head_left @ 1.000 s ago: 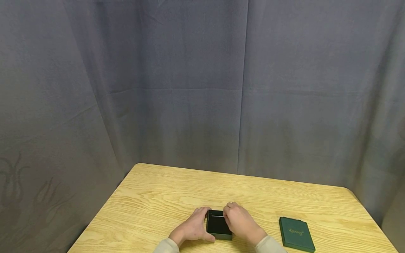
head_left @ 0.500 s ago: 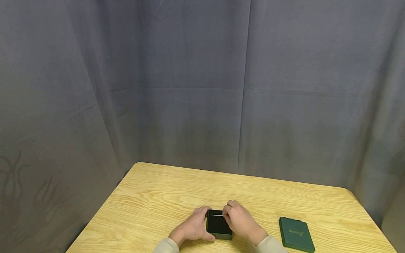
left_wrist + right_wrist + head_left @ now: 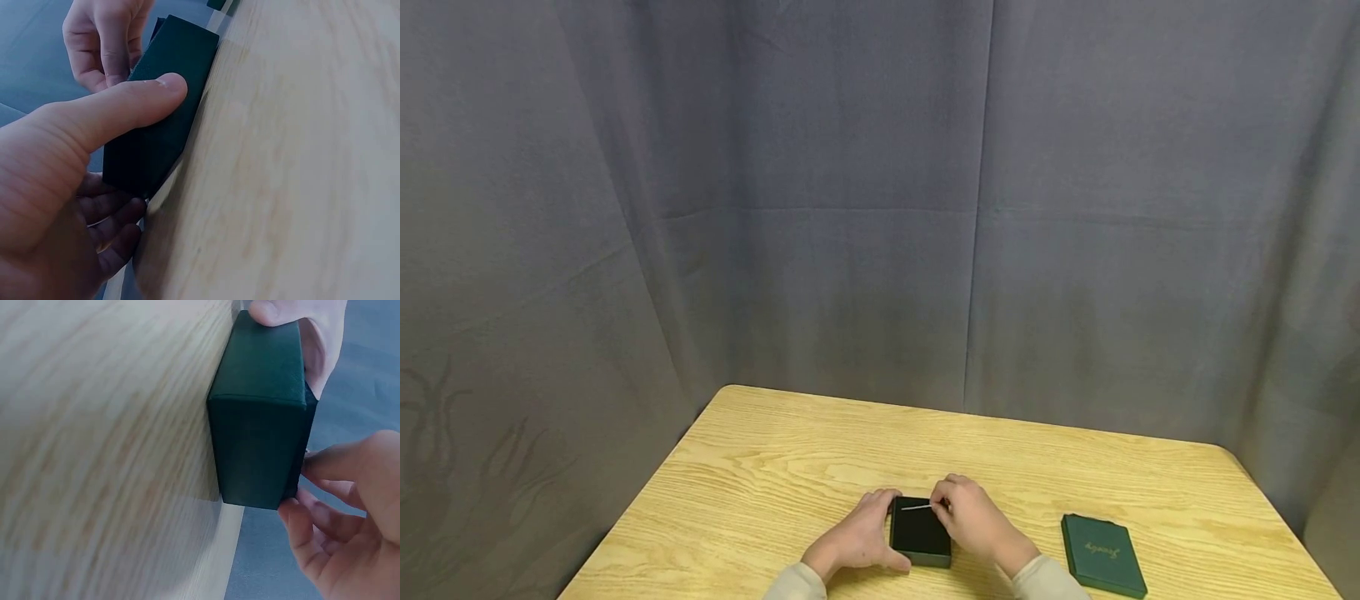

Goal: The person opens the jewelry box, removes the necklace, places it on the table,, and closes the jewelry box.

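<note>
1 left hand (image 3: 862,533) grips the box (image 3: 929,561), lower centre, thumb spread. right hand (image 3: 967,514) pinches a strip (image 3: 914,507). lid (image 3: 1105,562) lies lower right.

Muted light — dim curtain (image 3: 850,208), brighter tabletop (image 3: 790,454) — wrist views bluish and soft, perhaps slightly out of focus.

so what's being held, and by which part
Left hand: the green box, around its left end. Right hand: apparently the right end of the pale strip.
</note>
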Action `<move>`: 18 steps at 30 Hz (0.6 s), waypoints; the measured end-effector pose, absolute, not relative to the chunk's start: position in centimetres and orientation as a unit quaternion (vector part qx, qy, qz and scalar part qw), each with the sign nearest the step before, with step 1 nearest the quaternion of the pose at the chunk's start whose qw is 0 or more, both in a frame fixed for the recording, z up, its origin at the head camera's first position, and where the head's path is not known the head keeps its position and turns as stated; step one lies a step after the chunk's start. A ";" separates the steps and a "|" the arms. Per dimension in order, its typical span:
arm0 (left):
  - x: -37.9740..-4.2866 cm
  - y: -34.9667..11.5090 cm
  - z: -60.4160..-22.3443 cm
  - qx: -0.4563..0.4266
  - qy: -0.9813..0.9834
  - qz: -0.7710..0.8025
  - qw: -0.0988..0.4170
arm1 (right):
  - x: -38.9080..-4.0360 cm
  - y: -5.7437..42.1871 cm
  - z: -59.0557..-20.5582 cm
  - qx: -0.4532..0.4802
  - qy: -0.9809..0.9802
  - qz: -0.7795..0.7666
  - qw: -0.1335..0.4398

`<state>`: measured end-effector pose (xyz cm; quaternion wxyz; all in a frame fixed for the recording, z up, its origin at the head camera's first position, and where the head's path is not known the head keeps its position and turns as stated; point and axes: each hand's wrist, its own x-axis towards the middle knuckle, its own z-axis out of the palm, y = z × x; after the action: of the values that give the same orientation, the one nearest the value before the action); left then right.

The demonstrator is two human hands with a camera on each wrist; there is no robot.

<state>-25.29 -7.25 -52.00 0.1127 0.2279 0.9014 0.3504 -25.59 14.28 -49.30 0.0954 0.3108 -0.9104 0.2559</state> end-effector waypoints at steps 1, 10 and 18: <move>-25.3 -7.2 -52.0 0.228 0.902 0.350 0.112 | -25.6 14.3 -49.3 0.308 -0.911 0.259 0.094; -25.2 -7.2 -52.0 0.220 0.905 0.345 0.113 | -25.7 14.1 -49.3 0.295 -0.918 0.248 0.096; -25.2 -7.2 -52.0 0.221 0.904 0.348 0.109 | -25.6 13.9 -49.3 0.266 -0.925 0.263 0.063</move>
<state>-25.21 -7.17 -51.98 0.1092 0.2215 0.9043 0.3483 -25.59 13.86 -49.33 0.0628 0.2658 -0.9253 0.2632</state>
